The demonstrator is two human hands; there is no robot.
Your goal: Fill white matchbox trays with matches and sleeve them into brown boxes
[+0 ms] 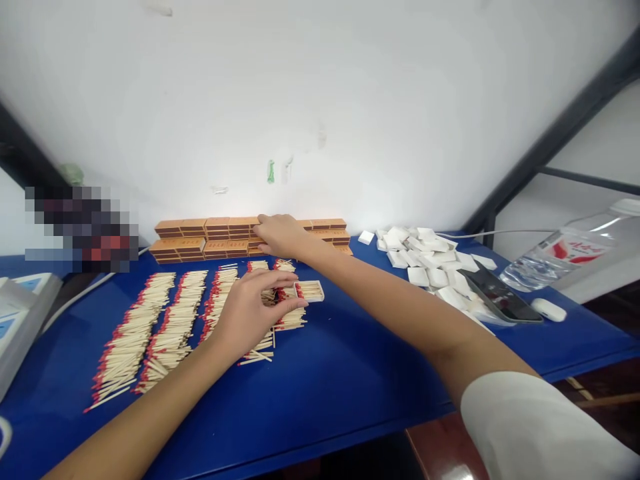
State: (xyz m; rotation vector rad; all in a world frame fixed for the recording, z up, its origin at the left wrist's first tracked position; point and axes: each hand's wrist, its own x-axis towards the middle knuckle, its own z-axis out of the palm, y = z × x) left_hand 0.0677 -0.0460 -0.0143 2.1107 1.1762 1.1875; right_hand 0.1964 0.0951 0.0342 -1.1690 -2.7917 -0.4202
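Note:
My left hand [247, 308] is closed on one end of a small white matchbox tray [311, 291] filled with matches, thumb below and fingers above. Under and beside that hand, loose red-tipped matches [167, 333] lie in several long rows on the blue table. My right hand [283, 235] reaches across to the stacked orange-brown matchboxes [187, 249] along the wall. Its thumb and fingertips close around a matchbox in the middle of the stack; the hand hides most of that box.
A heap of white empty-looking trays [435, 260] lies on the right of the blue table [340, 380]. Near it are a dark phone [505, 293], a white earbud case [549, 309] and a tilted water bottle [563, 250]. A white box [25, 333] stands at the left edge.

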